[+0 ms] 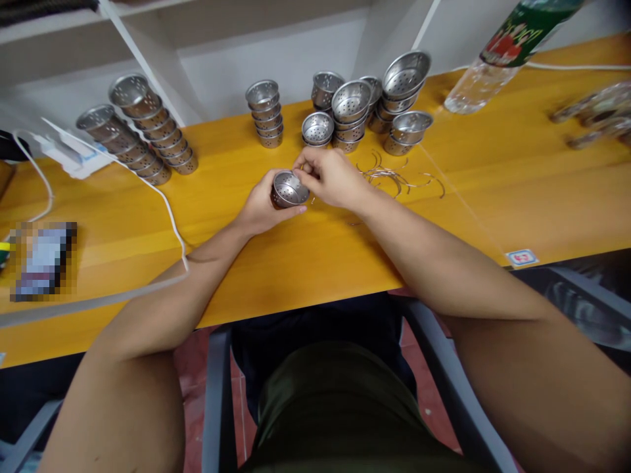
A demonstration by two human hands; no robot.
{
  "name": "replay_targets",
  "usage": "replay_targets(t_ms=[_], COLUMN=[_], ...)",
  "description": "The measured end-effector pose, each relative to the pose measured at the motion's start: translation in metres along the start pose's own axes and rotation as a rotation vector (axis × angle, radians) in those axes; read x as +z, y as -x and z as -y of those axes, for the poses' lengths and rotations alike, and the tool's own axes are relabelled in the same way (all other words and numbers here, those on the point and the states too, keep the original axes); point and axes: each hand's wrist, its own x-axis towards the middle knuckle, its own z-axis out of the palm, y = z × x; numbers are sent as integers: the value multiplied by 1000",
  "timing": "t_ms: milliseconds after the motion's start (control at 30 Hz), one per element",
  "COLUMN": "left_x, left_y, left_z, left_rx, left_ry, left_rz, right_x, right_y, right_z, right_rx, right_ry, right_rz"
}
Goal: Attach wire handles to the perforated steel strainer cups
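Note:
A small perforated metal cup [288, 190] is held just above the yellow table, its mouth tilted toward me. My left hand [261, 205] wraps round its left side, with the thumb along the near side. At the cup's right rim, my right hand [328, 176] is pinched; what sits between its fingertips is too small to make out. Beyond and right of that hand lies a loose pile of thin curved wires [389, 179]. Several short stacks of similar cups [351, 105] stand just behind my hands.
Taller stacks of perforated cups [142, 108] lean at the left, near a white cable [167, 203]. A blurred-out phone [44, 259] lies at far left. A plastic bottle [497, 62] stands at back right. White shelving [276, 52] borders the table's [276, 276] far edge.

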Motion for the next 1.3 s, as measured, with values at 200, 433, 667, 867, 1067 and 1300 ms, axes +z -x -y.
replay_targets(t_ms=[200, 433, 667, 867, 1067, 1300], left_x=[1, -1, -2, -1, -3, -5], left_y=[0, 0, 1, -1, -4, -3], left_z=[-4, -16, -21, -14, -13, -8], left_rx=[38, -34, -53, -75, -115, -84], left_ry=[20, 7, -42, 65, 92, 88], left_rz=[33, 12, 11, -76, -122, -101], right_x=[12, 22, 27, 8, -7, 4], right_y=[1, -1, -3, -5, -4, -4], right_z=[9, 14, 12, 8, -1, -4], right_rx=[44, 125, 150, 18, -79, -66], right_ry=[-39, -211, -293, -497, -665, -664], right_rz=[-22, -18, -21, 100, 291, 228])
